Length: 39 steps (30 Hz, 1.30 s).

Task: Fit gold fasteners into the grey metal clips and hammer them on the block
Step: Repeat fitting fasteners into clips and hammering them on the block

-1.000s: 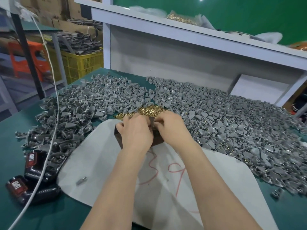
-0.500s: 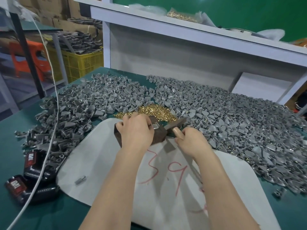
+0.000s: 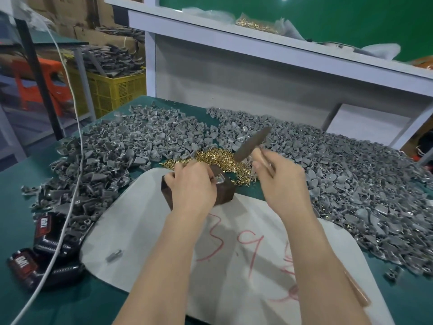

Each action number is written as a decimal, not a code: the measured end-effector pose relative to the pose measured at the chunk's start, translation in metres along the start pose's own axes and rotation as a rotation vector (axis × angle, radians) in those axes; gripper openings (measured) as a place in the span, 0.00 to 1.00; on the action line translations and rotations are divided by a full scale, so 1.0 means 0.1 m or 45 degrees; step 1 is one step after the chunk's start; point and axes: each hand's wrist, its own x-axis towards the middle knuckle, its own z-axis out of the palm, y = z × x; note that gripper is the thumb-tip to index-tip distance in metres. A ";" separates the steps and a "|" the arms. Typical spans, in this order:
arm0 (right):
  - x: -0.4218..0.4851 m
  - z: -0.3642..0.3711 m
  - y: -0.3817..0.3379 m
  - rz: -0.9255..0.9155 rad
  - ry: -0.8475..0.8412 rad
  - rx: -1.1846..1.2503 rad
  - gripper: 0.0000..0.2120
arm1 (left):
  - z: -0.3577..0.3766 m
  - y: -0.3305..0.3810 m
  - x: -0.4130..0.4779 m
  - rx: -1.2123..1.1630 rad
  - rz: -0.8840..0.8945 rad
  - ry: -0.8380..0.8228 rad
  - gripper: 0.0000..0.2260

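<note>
Dark brown, the block [image 3: 226, 192] stands near the middle of the green surface [image 3: 21, 207], on the far edge of a white sheet [image 3: 140, 231] marked with red strokes. The left grip [image 3: 193, 184] lies over the block's top with its fingers curled, pinching one grey clip [image 3: 219, 180] flat against the top face; which way the clip's tip points cannot be told under the fingers. The right grip [image 3: 281, 181] is wrapped tight round the pale wooden handle of a hammer [image 3: 253, 144], held up off the surface and clear of the block, toward the right edge from it. The hammer's head is blurred; its long axis runs on a slant, the low end toward the block and the high end toward the far right corner. Beneath it, just beyond the block, lies a heap of gold fasteners [image 3: 218, 158]. Loose grey clips spread across the far half of the surface in two masses, one [image 3: 117, 160] toward the left edge and one [image 3: 351, 184] reaching to the right edge. Near the left edge lie black and red packs [image 3: 46, 231] with a white cable [image 3: 70, 184] running over them, and a small grey piece [image 3: 114, 255] rests on the sheet. A shelf [image 3: 257, 50] above the far edge carries a bag of gold parts [image 3: 257, 25].
</note>
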 end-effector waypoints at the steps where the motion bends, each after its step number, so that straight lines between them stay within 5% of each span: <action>1: -0.03 -0.03 -0.07 -0.051 0.065 0.021 0.15 | 0.00 0.00 0.00 0.011 0.005 0.001 0.06; 6: -0.10 0.01 -0.20 -0.168 -0.297 -0.257 0.15 | 0.00 0.01 0.01 0.049 0.001 0.000 0.07; 11: -0.07 -0.09 -0.25 -0.195 0.147 -0.007 0.15 | 0.01 0.01 0.01 -0.007 -0.002 0.005 0.07; 15: -0.16 0.05 -0.24 -0.189 -0.228 -0.239 0.15 | -0.01 0.02 0.00 0.052 0.010 0.004 0.07; 20: -0.14 0.03 -0.25 -0.269 0.177 0.006 0.16 | -0.01 0.03 0.01 0.000 -0.025 0.004 0.06; 24: -0.15 0.03 -0.21 -0.189 -0.227 -0.287 0.17 | -0.01 0.03 0.00 0.065 0.000 0.003 0.07; 28: -0.09 -0.03 -0.22 -0.244 0.185 -0.022 0.16 | 0.00 0.03 0.01 0.012 -0.012 0.014 0.07; 32: -0.14 0.06 -0.16 -0.161 -0.321 -0.204 0.15 | -0.02 0.04 -0.01 0.064 0.007 0.006 0.08; 36: 0.08 -0.01 -0.04 -0.139 -0.283 -0.072 0.14 | -0.01 0.03 -0.01 0.066 -0.005 0.007 0.09; 39: 0.17 0.09 0.03 0.125 -0.290 0.146 0.11 | -0.02 0.03 -0.01 0.048 -0.016 -0.002 0.08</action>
